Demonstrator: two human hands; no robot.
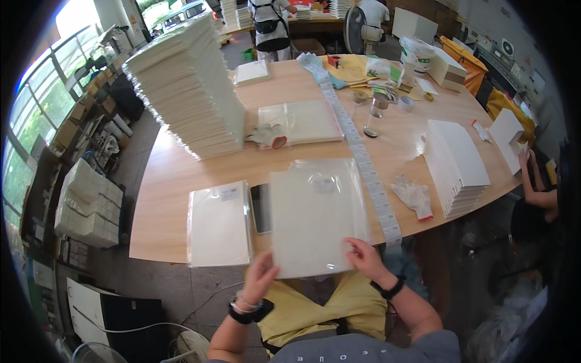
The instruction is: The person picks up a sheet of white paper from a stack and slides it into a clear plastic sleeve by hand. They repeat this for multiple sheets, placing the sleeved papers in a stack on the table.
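A flat stack of white sheets in clear plastic sleeves [318, 218] lies at the table's front edge and overhangs it slightly, a small white label near its top. My left hand [260, 279] grips its lower left edge, with the thumb against the plastic. At the lower right edge, my right hand [364, 259] pinches the sleeve. A second sleeved stack [219, 224], also labelled, lies to the left. Between the two stacks is a dark smartphone [261, 209], partly covered by the right-hand stack.
A long strip of printed labels [364, 163] runs to the front edge. Around it are a tall white stack [187, 91], plastic sleeves [302, 121], work gloves [413, 195], a clear jar [374, 118] and folded white boxes [457, 163]. A co-worker's hands [528, 158] are at the right.
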